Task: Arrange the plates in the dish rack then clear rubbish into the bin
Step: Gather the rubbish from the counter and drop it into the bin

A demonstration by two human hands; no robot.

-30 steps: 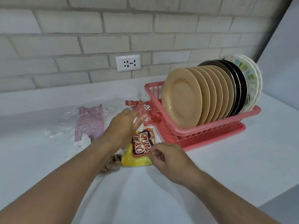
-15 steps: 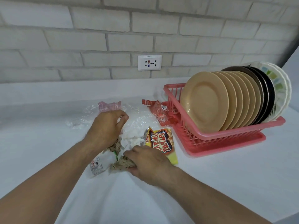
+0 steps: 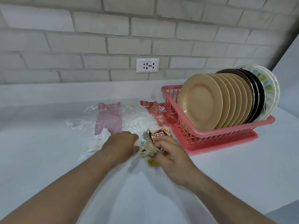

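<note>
Centre frame: my right hand (image 3: pixel 171 155) is clutching the snack wrapper (image 3: pixel 159 133). My left hand (image 3: pixel 123 145) is touching the crumpled paper (image 3: pixel 146 151); I cannot tell its grip.

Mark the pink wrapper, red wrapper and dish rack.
pink wrapper (image 3: pixel 109 118), head view, middle of the sheet.
red wrapper (image 3: pixel 153 110), head view, its crumpled middle.
dish rack (image 3: pixel 234 127), head view, front rim.

I see my right hand (image 3: pixel 171 156) gripping the snack packet (image 3: pixel 159 133) on the counter (image 3: pixel 229 175), with a crumpled paper wad (image 3: pixel 146 150) against its fingers. My left hand (image 3: pixel 122 146) rests knuckles-up, touching the wad's other side. Plates (image 3: pixel 200 101) stand upright in the pink rack (image 3: pixel 215 137) beside them.
</note>
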